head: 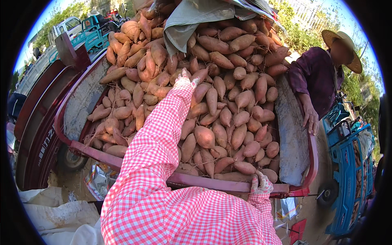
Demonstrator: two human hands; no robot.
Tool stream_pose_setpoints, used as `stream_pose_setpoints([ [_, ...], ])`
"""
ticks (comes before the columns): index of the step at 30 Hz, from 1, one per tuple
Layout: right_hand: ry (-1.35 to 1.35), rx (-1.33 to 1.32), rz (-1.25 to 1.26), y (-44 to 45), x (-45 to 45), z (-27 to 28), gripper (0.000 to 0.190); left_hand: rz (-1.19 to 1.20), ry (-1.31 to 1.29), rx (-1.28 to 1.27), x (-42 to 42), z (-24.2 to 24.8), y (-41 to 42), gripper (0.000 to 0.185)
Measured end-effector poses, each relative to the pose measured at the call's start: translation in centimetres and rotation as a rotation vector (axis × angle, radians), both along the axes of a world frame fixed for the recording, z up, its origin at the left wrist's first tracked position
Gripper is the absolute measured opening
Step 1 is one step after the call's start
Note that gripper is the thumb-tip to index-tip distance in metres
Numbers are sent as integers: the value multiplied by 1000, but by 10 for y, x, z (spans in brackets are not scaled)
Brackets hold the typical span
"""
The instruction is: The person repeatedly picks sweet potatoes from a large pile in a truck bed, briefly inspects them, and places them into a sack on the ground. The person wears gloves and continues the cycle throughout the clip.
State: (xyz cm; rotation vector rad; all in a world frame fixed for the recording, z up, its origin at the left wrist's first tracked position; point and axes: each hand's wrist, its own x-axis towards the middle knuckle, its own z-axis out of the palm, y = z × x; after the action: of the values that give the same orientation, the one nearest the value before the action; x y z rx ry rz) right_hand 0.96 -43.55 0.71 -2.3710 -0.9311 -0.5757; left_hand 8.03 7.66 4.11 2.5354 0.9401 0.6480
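Note:
My left hand [184, 81], in a floral glove, reaches far into a heap of sweet potatoes [204, 137] in a cargo cart bed. Its thumb lies by a reddish sweet potato [200, 75]; whether the fingers grip anything is not clear. The pink gingham sleeve hides part of the heap beneath it. Down at the near edge, my right hand [261, 183] curls over the cart's red metal rim [211, 182], close beside several sweet potatoes.
A grey tarpaulin [186, 26] drapes over the heap's far end. At right, a person in a straw hat [318, 70] rests a hand on the side wall [291, 131]. A blue cart [349, 183] stands beyond. White sacks [61, 214] lie at lower left.

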Motion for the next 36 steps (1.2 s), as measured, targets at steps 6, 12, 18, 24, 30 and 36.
stream_pose_setpoints([
  [6,61,-40,-34,0,1,-9,21,-277,-242,-456,20,5,7,59],
  [12,91,-69,-78,3,-1,-6,23,-29,195,693,62,101,37,55],
  [18,297,-158,-124,4,2,16,25,52,602,618,138,145,79,70],
  [24,306,-156,-126,6,2,22,25,-77,370,363,112,186,57,73],
  [30,273,-160,-122,0,0,12,29,-16,201,13,111,151,39,91],
  [36,264,-173,-193,-2,-5,10,30,119,27,-327,157,108,61,110],
])
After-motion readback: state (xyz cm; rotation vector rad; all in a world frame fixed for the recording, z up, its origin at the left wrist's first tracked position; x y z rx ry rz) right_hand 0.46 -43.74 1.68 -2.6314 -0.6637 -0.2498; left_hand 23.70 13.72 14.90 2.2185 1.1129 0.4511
